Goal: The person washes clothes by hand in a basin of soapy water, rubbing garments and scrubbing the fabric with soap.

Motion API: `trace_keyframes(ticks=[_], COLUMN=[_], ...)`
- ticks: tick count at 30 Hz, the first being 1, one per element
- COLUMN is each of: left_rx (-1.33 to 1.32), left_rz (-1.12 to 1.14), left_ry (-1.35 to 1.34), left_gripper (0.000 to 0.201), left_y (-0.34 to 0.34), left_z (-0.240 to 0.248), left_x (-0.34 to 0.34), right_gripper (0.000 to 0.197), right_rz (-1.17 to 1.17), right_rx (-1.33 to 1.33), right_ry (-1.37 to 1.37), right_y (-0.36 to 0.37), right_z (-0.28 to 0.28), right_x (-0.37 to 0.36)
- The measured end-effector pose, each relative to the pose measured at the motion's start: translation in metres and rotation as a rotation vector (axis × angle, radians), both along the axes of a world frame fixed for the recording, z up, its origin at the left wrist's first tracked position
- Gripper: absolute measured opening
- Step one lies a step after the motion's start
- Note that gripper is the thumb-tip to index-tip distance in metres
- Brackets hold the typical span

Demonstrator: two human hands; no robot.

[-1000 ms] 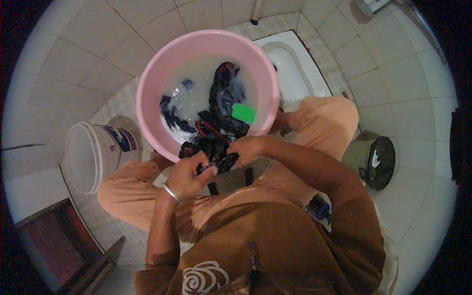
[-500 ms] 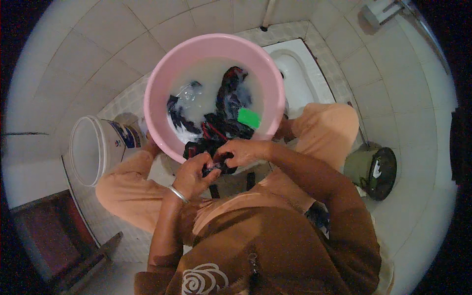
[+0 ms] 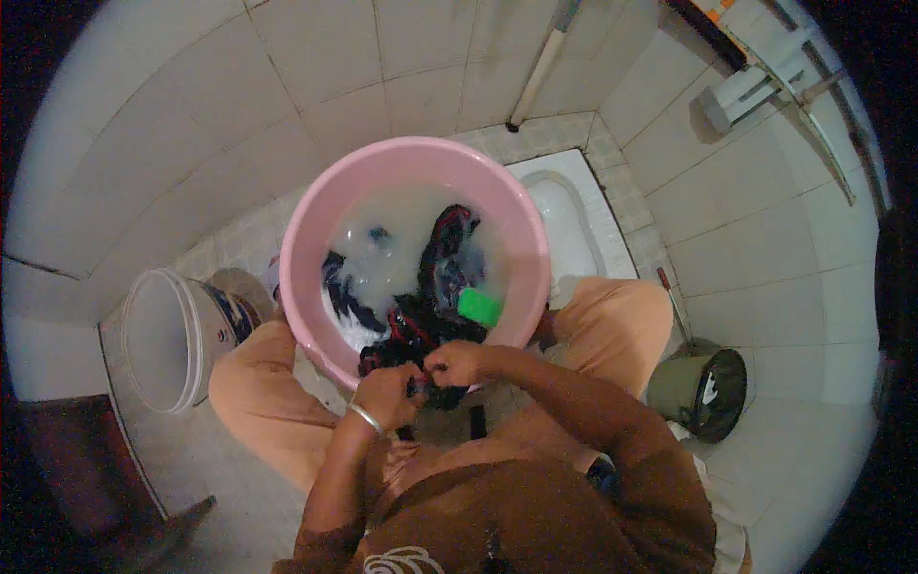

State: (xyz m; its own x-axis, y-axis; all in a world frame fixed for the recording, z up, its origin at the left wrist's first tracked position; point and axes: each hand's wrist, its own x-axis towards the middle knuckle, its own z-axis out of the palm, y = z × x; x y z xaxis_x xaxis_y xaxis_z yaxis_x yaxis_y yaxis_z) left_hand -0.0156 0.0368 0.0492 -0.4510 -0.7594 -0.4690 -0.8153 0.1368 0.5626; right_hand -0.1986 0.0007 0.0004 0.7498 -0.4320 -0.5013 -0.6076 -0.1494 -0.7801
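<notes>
Both hands, left hand (image 3: 387, 394) and right hand (image 3: 457, 363), are gripping dark wet cloth (image 3: 413, 337) with closed fingers at six o'clock of the pink basin (image 3: 304, 230), which is holding soapy water (image 3: 392, 253) and a green soap bar (image 3: 479, 307).

You face pale tiled walls (image 3: 316, 67) meeting in a corner | small mosaic floor tiles (image 3: 555, 134) around a white squat toilet (image 3: 574, 225) | white fixture (image 3: 741, 91) high on your right wall | dim, bluish light | dark furniture (image 3: 76, 469), perhaps a stool, lower left.
</notes>
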Motion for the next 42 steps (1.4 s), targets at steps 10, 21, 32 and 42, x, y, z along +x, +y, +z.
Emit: trace_keyframes(ticks=[10, 21, 32, 42], left_rx=[0.128, 0.242, 0.135, -0.021], left_rz=[0.345, 0.681, 0.489, 0.437], left_ry=[0.373, 0.742, 0.561, 0.57], left_gripper=[0.023, 0.014, 0.016, 0.015], left_y=[-0.001, -0.003, 0.022, 0.026], left_z=[-0.005, 0.006, -0.025, -0.001], left_x=[0.019, 0.018, 0.01, 0.003], right_gripper=[0.025, 0.02, 0.022, 0.033], right_rz=[0.083, -0.59, -0.242, -0.16], right_rx=[-0.211, -1.024, -0.394, -0.067], right_ry=[0.17, -0.148, 0.048, -0.539], right_y=[0.013, -0.022, 0.009, 0.006], right_z=[-0.057, 0.057, -0.014, -0.005], right_x=[-0.032, -0.045, -0.033, -0.007])
